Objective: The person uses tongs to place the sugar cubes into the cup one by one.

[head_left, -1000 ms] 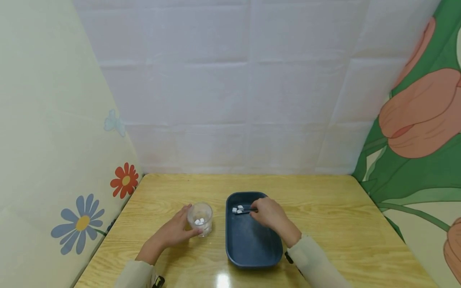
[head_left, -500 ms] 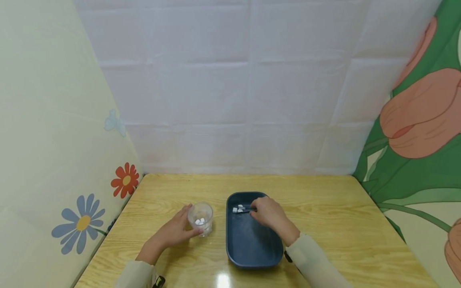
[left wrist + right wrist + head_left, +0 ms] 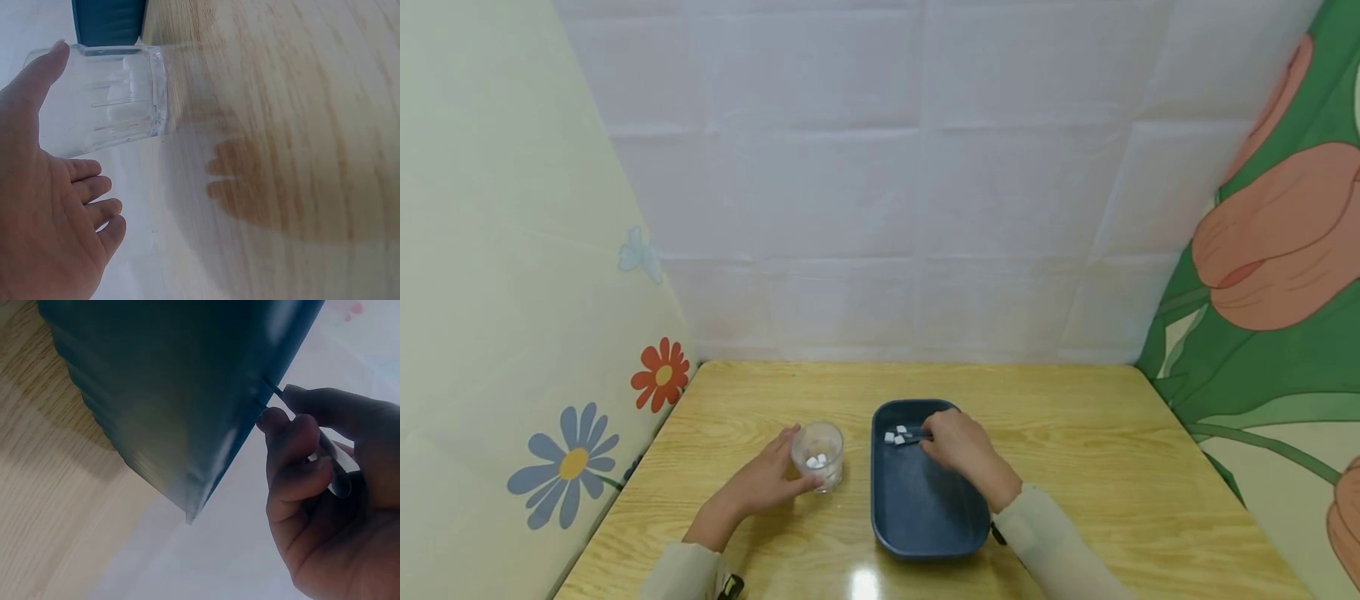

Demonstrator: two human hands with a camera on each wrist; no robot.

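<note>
My left hand is round a clear glass that stands upright on the table, thumb on its near side and fingertips on the far side. Several white cubes lie in the bottom of the glass. Over the dark blue tray, my right hand pinches a pair of metal tweezers between thumb and fingers. The tweezers' prongs reach left to a few white cubes at the tray's far left. Whether the tips grip a cube is too small to tell.
The wooden table extends to both sides and behind the tray. A white cloth hangs at the back edge. A flowered sheet stands at the left, and a tulip-patterned one at the right.
The tweezers' prongs have shifted slightly among the cubes in the tray, and the right hand has edged a little to the left. The left hand and the glass look still.
</note>
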